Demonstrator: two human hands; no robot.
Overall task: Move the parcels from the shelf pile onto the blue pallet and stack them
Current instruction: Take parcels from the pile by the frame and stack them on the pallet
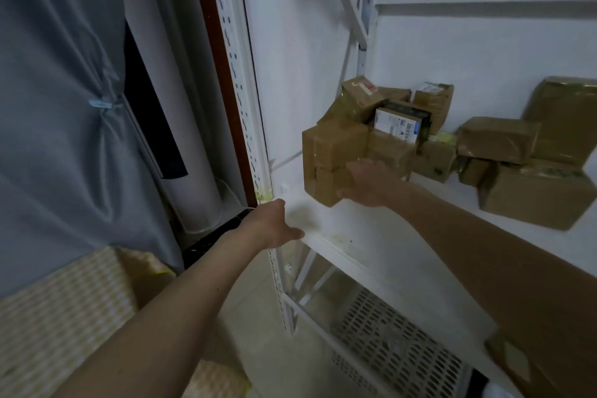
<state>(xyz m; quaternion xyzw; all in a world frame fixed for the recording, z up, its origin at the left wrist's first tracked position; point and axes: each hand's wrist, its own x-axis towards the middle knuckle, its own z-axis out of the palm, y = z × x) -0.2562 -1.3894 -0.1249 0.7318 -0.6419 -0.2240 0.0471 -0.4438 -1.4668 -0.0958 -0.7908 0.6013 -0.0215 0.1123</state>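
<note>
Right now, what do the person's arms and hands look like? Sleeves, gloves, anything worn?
Both arms are bare up to the frame edge: no sleeves show. The left hand and right hand wear no gloves. No watch, ring or wristband is visible, though the picture is soft.

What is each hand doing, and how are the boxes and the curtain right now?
Right hand: holds the front brown parcel, lifted off the shelf.
Left hand: open, rests on the white shelf edge.
Parcel pile: jumbled, boxes leaning on each other.
White-labelled box: tilted, on top of the pile.
Grey curtain: gathered with a tie.
</note>
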